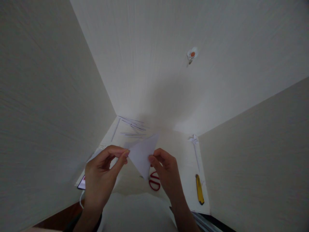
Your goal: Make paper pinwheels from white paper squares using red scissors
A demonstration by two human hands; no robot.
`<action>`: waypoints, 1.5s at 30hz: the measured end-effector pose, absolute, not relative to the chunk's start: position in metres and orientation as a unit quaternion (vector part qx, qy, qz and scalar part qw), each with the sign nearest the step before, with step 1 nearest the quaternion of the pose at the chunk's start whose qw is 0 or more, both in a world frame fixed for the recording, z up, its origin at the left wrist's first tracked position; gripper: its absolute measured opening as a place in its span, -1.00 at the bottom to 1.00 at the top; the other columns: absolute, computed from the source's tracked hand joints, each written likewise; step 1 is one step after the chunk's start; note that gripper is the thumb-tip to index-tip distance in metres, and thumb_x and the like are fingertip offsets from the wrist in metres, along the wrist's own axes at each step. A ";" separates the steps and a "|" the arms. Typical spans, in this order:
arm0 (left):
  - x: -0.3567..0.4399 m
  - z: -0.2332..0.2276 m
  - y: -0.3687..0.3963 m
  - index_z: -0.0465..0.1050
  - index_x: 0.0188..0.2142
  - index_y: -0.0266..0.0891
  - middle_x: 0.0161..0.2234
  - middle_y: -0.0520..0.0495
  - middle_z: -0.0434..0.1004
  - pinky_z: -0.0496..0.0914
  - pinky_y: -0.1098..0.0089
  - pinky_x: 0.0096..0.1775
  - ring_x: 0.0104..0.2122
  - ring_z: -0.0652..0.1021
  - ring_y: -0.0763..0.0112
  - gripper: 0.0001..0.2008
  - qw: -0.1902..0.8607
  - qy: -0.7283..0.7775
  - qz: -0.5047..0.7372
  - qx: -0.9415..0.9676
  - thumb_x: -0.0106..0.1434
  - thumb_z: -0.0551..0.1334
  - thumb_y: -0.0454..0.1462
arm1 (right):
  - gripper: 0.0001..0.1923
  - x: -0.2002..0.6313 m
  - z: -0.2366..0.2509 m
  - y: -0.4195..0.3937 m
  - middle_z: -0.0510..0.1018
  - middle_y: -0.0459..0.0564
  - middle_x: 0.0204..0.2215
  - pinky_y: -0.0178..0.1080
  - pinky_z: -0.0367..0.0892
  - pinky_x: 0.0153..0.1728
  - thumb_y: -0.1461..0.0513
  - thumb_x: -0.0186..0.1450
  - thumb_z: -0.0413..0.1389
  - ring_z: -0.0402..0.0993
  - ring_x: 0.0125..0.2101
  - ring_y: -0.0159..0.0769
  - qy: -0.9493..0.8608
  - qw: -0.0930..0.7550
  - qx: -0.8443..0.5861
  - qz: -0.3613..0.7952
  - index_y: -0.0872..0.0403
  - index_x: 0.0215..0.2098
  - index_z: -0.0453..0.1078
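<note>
A white folded sheet of paper [143, 153], roughly triangular, is held up over the desk between both hands. My left hand [102, 174] pinches its left corner between thumb and forefinger. On the other side, my right hand [167, 170] grips the right edge, with the thumb on the near face. Below the paper, beside my right hand, lie scissors with red handles [154, 181]; their blades are hidden or too dim to make out.
Several thin paper strips [132, 124] lie at the desk's back left. A yellow utility knife [199, 189] rests near the right edge, below a crumpled bit of paper [193, 138]. A phone [82, 183] with a white cable is at left. Walls enclose the desk; one carries a hook [192, 54].
</note>
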State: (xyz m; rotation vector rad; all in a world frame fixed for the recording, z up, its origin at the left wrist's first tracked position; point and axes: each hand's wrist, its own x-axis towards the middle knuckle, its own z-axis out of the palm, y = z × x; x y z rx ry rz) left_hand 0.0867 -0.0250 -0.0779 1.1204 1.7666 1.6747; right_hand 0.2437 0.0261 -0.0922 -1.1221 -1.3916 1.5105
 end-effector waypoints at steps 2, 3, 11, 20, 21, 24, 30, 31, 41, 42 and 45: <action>0.087 -0.078 -0.025 0.55 -0.48 -0.09 -0.59 0.19 0.49 0.37 0.65 -0.48 -0.55 0.51 0.58 -0.89 0.233 0.640 0.607 0.409 0.11 0.36 -0.36 | -0.79 0.243 -0.093 0.026 0.37 -0.19 -0.66 -0.34 0.19 -0.46 0.18 0.22 0.12 0.32 -0.57 -0.40 -0.545 0.397 -0.449 0.587 0.04 -0.56 0.30; 0.088 -0.078 -0.024 0.55 -0.48 -0.09 -0.60 0.19 0.49 0.36 0.65 -0.49 -0.55 0.51 0.58 -0.89 0.233 0.640 0.607 0.410 0.12 0.36 -0.36 | -0.78 0.243 -0.093 0.026 0.36 -0.20 -0.67 -0.34 0.18 -0.47 0.18 0.23 0.11 0.31 -0.58 -0.41 -0.545 0.398 -0.450 0.584 0.04 -0.56 0.29; 0.085 -0.082 -0.022 0.55 -0.49 -0.10 -0.59 0.19 0.49 0.37 0.66 -0.48 -0.54 0.51 0.59 -0.90 0.212 0.637 0.630 0.390 0.11 0.37 -0.35 | -0.86 0.245 -0.091 0.027 0.50 -0.16 -0.59 -0.34 0.25 -0.39 0.22 0.22 0.14 0.44 -0.51 -0.38 -0.566 0.373 -0.422 0.602 0.06 -0.50 0.37; 0.088 -0.083 -0.023 0.55 -0.48 -0.12 -0.57 0.18 0.49 0.37 0.64 -0.48 -0.54 0.50 0.59 -0.90 0.217 0.639 0.627 0.389 0.10 0.37 -0.37 | -0.84 0.244 -0.095 0.026 0.41 -0.20 -0.65 -0.34 0.21 -0.43 0.22 0.22 0.11 0.37 -0.56 -0.41 -0.562 0.389 -0.448 0.576 0.05 -0.52 0.35; 0.088 -0.083 -0.023 0.55 -0.48 -0.12 -0.58 0.18 0.48 0.36 0.64 -0.49 -0.54 0.50 0.59 -0.89 0.215 0.640 0.628 0.387 0.11 0.37 -0.37 | -0.85 0.244 -0.095 0.026 0.42 -0.19 -0.64 -0.34 0.22 -0.43 0.22 0.21 0.11 0.38 -0.55 -0.40 -0.564 0.386 -0.445 0.579 0.05 -0.52 0.36; 0.088 -0.084 -0.023 0.54 -0.48 -0.12 -0.57 0.18 0.48 0.35 0.64 -0.49 -0.54 0.49 0.59 -0.89 0.206 0.639 0.637 0.380 0.12 0.36 -0.37 | -0.87 0.244 -0.093 0.025 0.45 -0.16 -0.64 -0.34 0.24 -0.45 0.20 0.18 0.12 0.40 -0.56 -0.39 -0.567 0.370 -0.435 0.594 0.06 -0.51 0.37; 0.087 -0.087 -0.025 0.55 -0.45 -0.11 -0.56 0.18 0.49 0.39 0.62 -0.46 -0.54 0.49 0.57 -0.90 0.215 0.635 0.643 0.369 0.12 0.37 -0.36 | -0.84 0.243 -0.091 0.023 0.33 -0.24 -0.76 -0.36 0.20 -0.56 0.18 0.13 0.15 0.22 -0.70 -0.45 -0.544 0.348 -0.464 0.606 0.05 -0.56 0.33; 0.087 -0.087 -0.026 0.55 -0.45 -0.11 -0.56 0.17 0.49 0.39 0.61 -0.46 -0.54 0.49 0.57 -0.90 0.216 0.635 0.644 0.368 0.12 0.37 -0.36 | -0.83 0.243 -0.091 0.022 0.31 -0.25 -0.77 -0.36 0.20 -0.55 0.18 0.14 0.14 0.20 -0.71 -0.46 -0.544 0.351 -0.469 0.601 0.04 -0.58 0.32; 0.088 -0.085 -0.024 0.54 -0.46 -0.15 -0.57 0.13 0.49 0.42 0.52 -0.46 -0.55 0.50 0.50 -0.91 0.186 0.634 0.650 0.377 0.10 0.36 -0.38 | -0.86 0.243 -0.091 0.022 0.38 -0.25 -0.76 -0.37 0.25 -0.51 0.24 0.15 0.16 0.25 -0.70 -0.46 -0.572 0.331 -0.465 0.589 0.05 -0.56 0.36; 0.088 -0.085 -0.024 0.54 -0.47 -0.16 -0.56 0.12 0.49 0.42 0.51 -0.46 -0.55 0.50 0.49 -0.92 0.184 0.634 0.649 0.377 0.10 0.36 -0.37 | -0.85 0.243 -0.092 0.022 0.38 -0.25 -0.76 -0.37 0.25 -0.51 0.24 0.16 0.16 0.26 -0.69 -0.46 -0.579 0.329 -0.467 0.581 0.04 -0.56 0.35; 0.089 -0.085 -0.025 0.54 -0.47 -0.16 -0.57 0.11 0.49 0.43 0.49 -0.47 -0.55 0.50 0.48 -0.92 0.185 0.635 0.647 0.380 0.10 0.36 -0.36 | -0.82 0.243 -0.093 0.022 0.36 -0.25 -0.76 -0.37 0.23 -0.51 0.24 0.19 0.14 0.25 -0.68 -0.45 -0.593 0.329 -0.479 0.557 0.03 -0.56 0.31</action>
